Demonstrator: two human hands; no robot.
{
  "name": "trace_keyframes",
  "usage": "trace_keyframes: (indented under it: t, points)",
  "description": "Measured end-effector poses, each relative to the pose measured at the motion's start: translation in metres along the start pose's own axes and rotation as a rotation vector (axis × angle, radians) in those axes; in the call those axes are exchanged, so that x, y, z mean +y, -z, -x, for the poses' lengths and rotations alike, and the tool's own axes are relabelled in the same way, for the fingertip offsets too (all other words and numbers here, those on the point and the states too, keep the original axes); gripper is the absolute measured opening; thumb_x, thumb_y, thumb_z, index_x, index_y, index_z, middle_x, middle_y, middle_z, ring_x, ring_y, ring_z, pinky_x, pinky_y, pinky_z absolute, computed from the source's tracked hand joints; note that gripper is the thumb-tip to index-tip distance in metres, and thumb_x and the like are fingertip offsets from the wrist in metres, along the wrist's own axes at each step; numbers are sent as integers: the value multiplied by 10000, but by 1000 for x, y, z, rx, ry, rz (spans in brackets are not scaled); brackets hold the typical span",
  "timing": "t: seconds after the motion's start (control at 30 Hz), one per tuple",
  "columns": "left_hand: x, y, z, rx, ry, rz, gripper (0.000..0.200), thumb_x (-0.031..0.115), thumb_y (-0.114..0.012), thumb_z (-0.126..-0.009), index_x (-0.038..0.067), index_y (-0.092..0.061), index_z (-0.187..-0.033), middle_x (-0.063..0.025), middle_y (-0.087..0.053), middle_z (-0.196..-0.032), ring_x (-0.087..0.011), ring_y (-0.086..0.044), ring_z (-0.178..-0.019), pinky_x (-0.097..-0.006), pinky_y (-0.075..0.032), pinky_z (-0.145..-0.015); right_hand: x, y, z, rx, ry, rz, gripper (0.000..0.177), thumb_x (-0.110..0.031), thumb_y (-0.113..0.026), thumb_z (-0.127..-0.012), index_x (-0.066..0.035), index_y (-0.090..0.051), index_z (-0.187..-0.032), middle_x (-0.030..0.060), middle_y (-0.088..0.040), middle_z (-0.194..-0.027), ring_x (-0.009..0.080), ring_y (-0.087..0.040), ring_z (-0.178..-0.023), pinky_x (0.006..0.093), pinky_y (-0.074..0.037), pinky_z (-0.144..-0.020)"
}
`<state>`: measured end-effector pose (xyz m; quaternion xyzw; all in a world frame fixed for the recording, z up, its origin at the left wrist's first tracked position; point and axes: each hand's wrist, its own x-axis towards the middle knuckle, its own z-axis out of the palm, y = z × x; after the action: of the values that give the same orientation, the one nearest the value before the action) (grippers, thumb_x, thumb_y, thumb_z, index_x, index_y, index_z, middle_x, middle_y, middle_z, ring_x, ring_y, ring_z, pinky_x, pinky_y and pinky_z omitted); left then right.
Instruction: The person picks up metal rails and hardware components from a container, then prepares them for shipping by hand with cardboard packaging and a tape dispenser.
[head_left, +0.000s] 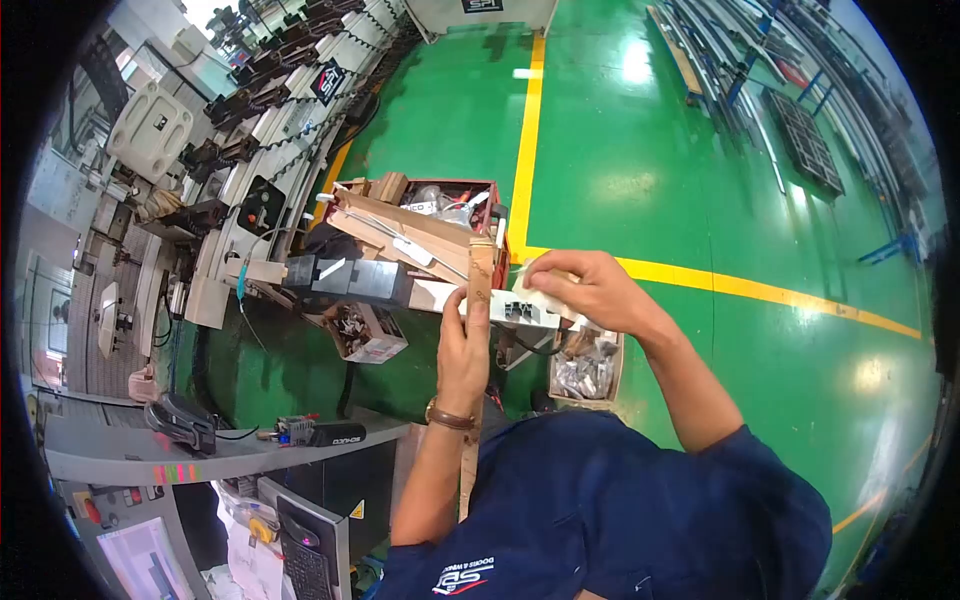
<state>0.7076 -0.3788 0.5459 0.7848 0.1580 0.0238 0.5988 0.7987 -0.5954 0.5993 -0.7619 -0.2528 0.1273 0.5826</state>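
My left hand [463, 345] grips a long narrow wooden strip [480, 275] that stands almost upright in front of me; its lower part runs down past my wrist. My right hand [580, 288] pinches a small white piece, paper or cloth [530, 292], against the strip's right side near its top. Right behind both hands lies a white and black metal profile [400, 285] across a stand.
A red crate [495, 215] with wood pieces and bags sits behind. Cardboard boxes of small metal parts [590, 375] [362, 335] stand below. A machine line [250, 150] runs along the left, a grey console [200, 445] with a tool nearer me. Green floor with yellow lines [700, 280] spreads right.
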Motion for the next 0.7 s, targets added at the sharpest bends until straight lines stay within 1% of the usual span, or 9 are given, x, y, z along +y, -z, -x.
trace_keyframes:
  t: [0.03, 0.07, 0.1, 0.13, 0.23, 0.3, 0.4, 0.5, 0.7]
  points:
    - [2, -4, 3, 12, -41, -49, 526, 406, -513, -1102, 12, -485, -1449, -182, -631, -1110, -281, -642, -983, -401, -517, -866, -7, 1, -1, -59, -22, 78, 314, -349, -678, -1015, -72, -763, -1136, 107, -767, -972, 228, -713, -868, 352, -545, -815]
    - [6, -9, 7, 23, -84, -96, 528, 401, -508, -1102, 8, -474, -1453, -213, -619, -1162, -324, -642, -1022, -429, -515, -887, -18, 0, -3, -99, -90, 147, 348, -382, -667, -1002, -79, -766, -1140, 143, -758, -917, 301, -724, -876, 369, -549, -814]
    - [7, -15, 11, 34, -127, -143, 530, 396, -504, -1102, 4, -464, -1456, -244, -607, -1214, -368, -643, -1062, -456, -512, -907, -15, -3, -6, -90, -99, 176, 352, -387, -663, -1003, -80, -768, -1140, 143, -757, -914, 303, -727, -879, 379, -550, -809]
    - [7, -20, 13, 20, -136, -136, 539, 387, -490, -1103, -20, -440, -1452, -311, -551, -1318, -468, -598, -1144, -512, -487, -958, -10, -6, -8, -83, -109, 205, 356, -391, -659, -1004, -81, -769, -1140, 143, -757, -910, 305, -730, -883, 388, -552, -805]
    - [1, -25, 17, 66, -213, -265, 546, 378, -491, -1102, -42, -436, -1447, -319, -562, -1309, -490, -586, -1158, -526, -477, -969, -14, -11, -10, -96, -172, 272, 356, -407, -654, -996, -99, -786, -1116, 147, -752, -854, 304, -741, -835, 424, -552, -777]
    - [0, -26, 20, 61, -171, -275, 549, 432, -499, -1096, -45, -476, -1368, -324, -582, -1258, -506, -581, -1156, -541, -475, -951, -19, -12, -9, -136, -280, 330, 355, -414, -653, -990, -107, -794, -1102, 148, -751, -820, 308, -740, -798, 432, -551, -766]
    - [-3, -26, 22, 65, -99, -295, 564, 496, -491, -1088, -35, -506, -1278, -316, -601, -1208, -507, -600, -1109, -548, -481, -916, -42, -19, -1, -179, -418, 394, 335, -385, -648, -1011, -94, -791, -1094, 115, -751, -811, 247, -731, -623, 392, -555, -692]
    - [-22, -31, 25, 80, -36, -291, 591, 553, -481, -1077, -21, -518, -1215, -305, -611, -1178, -505, -617, -1052, -556, -485, -881, -28, -29, 8, -181, -441, 430, 338, -400, -636, -1007, -116, -800, -1089, 103, -742, -768, 236, -711, -528, 409, -560, -664]
    - [-44, -40, 33, 97, -28, -348, 614, 590, -493, -1058, -7, -522, -1199, -279, -621, -1134, -491, -624, -1019, -553, -490, -857, -12, -36, 22, -170, -467, 448, 331, -391, -634, -996, -119, -806, -1073, 106, -729, -724, 247, -716, -558, 404, -559, -663]
